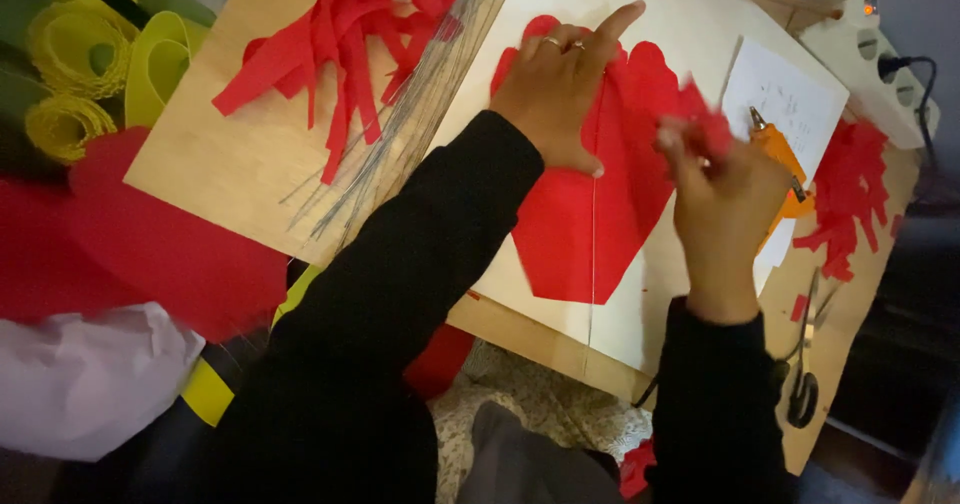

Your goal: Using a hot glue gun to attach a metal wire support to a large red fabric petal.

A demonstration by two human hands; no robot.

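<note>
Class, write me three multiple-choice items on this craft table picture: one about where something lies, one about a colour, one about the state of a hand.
1. Where do the scissors lie?
A. on the board's edge, right of the right hand
B. on the pile of red strips
C. under the left hand

2. What colour is the large paper shape under the hands?
A. yellow
B. red
C. white

3. How is the left hand placed?
A. closed in a fist, lifted off the board
B. holding the scissors
C. pressed flat on the red paper, forefinger stretched out

Answers:
1 A, the scissors rest near the wooden board's right edge, beyond the right hand.
2 B, the shape is plainly red.
3 C, the palm lies on the paper with the fingers spread.
</note>
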